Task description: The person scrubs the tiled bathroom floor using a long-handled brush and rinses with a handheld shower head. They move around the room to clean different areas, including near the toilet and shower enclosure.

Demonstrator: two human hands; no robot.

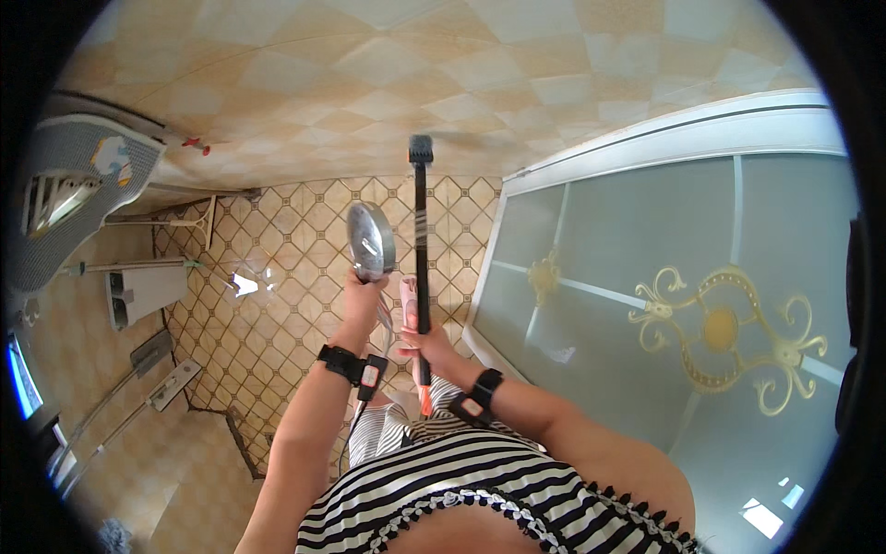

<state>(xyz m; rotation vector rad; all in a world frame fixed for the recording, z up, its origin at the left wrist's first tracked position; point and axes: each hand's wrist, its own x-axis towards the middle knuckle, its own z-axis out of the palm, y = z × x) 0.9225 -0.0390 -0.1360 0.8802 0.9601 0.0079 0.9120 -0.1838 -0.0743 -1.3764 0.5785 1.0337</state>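
My left hand (362, 296) grips the neck of a round chrome shower head (370, 242), held up over the tiled floor with its hose trailing down beside my wrist. Whether water is flowing cannot be told. In my right hand (429, 345) is the dark handle of a long scrub brush (421, 277), its orange end close to my body. The grey bristled brush head (420, 150) is at or near the beige tiled wall (360, 131); contact is unclear. One of my feet shows between the two tools.
A frosted glass sliding door (609, 228) with gold ornament stands on the right. Along the left wall are a floor squeegee (208, 223), a white box-like container (147, 294), flat mops (174, 385) and a grey mesh mat (90, 166). The patterned floor tiles (291, 235) have shiny spots.
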